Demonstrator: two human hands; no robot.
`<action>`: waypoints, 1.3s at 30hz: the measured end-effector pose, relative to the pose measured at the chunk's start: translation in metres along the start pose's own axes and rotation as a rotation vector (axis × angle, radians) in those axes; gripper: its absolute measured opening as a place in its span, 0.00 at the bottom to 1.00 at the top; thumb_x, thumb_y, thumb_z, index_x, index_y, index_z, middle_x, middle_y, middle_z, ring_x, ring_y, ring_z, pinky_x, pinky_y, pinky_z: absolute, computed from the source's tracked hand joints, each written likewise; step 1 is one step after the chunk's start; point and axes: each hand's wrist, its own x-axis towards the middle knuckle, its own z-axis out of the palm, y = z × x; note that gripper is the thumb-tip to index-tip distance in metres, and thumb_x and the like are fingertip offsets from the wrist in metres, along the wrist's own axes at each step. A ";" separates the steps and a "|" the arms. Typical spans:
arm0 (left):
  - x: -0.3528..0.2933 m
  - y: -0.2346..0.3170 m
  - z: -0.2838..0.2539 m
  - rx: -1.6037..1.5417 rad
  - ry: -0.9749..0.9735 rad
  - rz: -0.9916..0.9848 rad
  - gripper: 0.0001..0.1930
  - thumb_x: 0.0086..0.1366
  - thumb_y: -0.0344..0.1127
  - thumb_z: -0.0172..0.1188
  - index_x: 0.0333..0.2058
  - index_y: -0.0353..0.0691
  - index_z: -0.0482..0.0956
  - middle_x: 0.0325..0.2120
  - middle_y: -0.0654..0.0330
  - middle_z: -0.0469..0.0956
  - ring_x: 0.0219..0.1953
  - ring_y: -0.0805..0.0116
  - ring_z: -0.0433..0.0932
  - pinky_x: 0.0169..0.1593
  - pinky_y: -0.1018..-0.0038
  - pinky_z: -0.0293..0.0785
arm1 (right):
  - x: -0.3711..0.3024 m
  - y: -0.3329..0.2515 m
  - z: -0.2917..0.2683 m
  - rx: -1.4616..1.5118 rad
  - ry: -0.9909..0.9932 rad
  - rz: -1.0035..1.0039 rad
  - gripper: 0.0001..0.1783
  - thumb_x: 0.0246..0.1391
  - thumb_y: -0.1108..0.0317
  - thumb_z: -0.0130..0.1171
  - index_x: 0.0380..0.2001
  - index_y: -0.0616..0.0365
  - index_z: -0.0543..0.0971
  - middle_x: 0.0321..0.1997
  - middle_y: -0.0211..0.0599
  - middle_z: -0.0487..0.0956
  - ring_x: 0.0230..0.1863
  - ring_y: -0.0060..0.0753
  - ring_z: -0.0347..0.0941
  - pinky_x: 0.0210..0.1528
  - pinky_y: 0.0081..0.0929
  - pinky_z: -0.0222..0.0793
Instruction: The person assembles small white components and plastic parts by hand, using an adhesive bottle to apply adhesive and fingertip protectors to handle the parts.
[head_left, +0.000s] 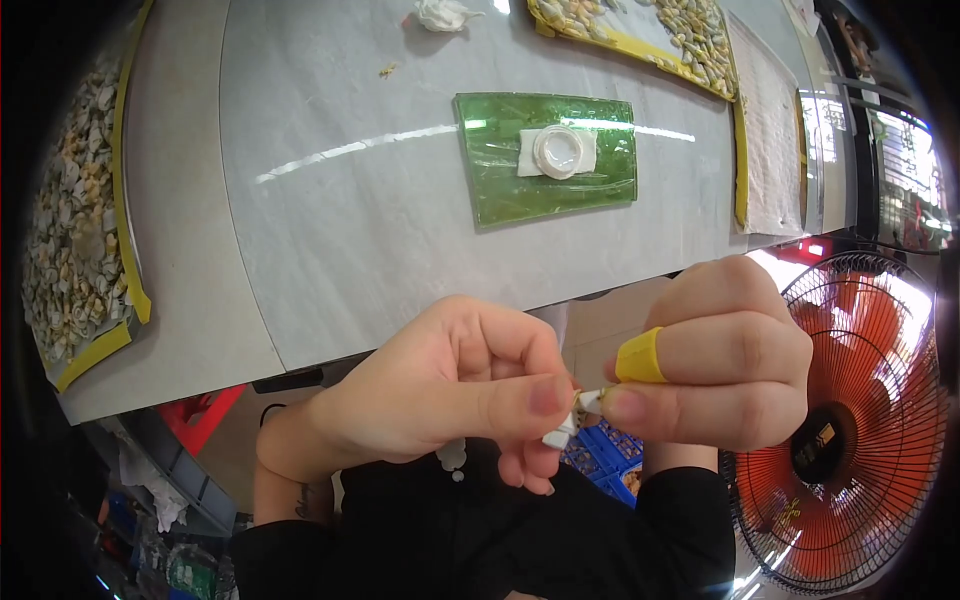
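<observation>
Both of my hands are raised in front of my body, just off the table's near edge. Between the thumb and fingers of my left hand (470, 390) is a small white piece with greenish-yellow edges (560, 434). My right hand (725, 360), with yellow tape (640, 356) round one finger, pinches a small white pointed bit (590, 401) against that piece. The fingertips partly hide both. Beyond the hands, a green glass-like slab (500, 190) lies on the table, bearing a white pad (527, 155) and a small round white dish (541, 162) with something clear or pale inside.
Yellow-edged trays of small pale pieces stand at the left (85, 230) and far right (690, 40). A tray lined with white cloth (770, 140) lies at the right. Crumpled white tissue (443, 14) sits at the back. A large orange-bladed fan (850, 420) stands close to my right arm.
</observation>
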 end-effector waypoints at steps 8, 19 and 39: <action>-0.005 -0.012 0.001 1.002 0.340 0.790 0.17 0.47 0.30 0.67 0.35 0.31 0.73 0.28 0.55 0.77 0.28 0.71 0.76 0.34 0.77 0.76 | -0.002 -0.016 0.015 -0.035 0.134 0.186 0.12 0.31 0.75 0.65 0.23 0.57 0.73 0.17 0.30 0.70 0.16 0.24 0.64 0.16 0.16 0.58; -0.004 -0.007 0.000 1.426 0.299 1.058 0.24 0.43 0.40 0.68 0.35 0.33 0.70 0.27 0.53 0.75 0.30 0.65 0.77 0.38 0.65 0.77 | -0.008 -0.022 0.016 0.038 0.125 0.196 0.14 0.33 0.78 0.62 0.28 0.57 0.71 0.21 0.33 0.71 0.19 0.26 0.65 0.19 0.17 0.61; 0.002 -0.009 -0.009 0.122 -0.032 0.330 0.25 0.55 0.46 0.58 0.41 0.28 0.69 0.30 0.55 0.76 0.32 0.71 0.78 0.37 0.81 0.75 | -0.037 0.003 -0.005 0.148 0.512 0.536 0.07 0.46 0.86 0.49 0.31 0.71 0.70 0.28 0.42 0.74 0.26 0.24 0.70 0.30 0.16 0.65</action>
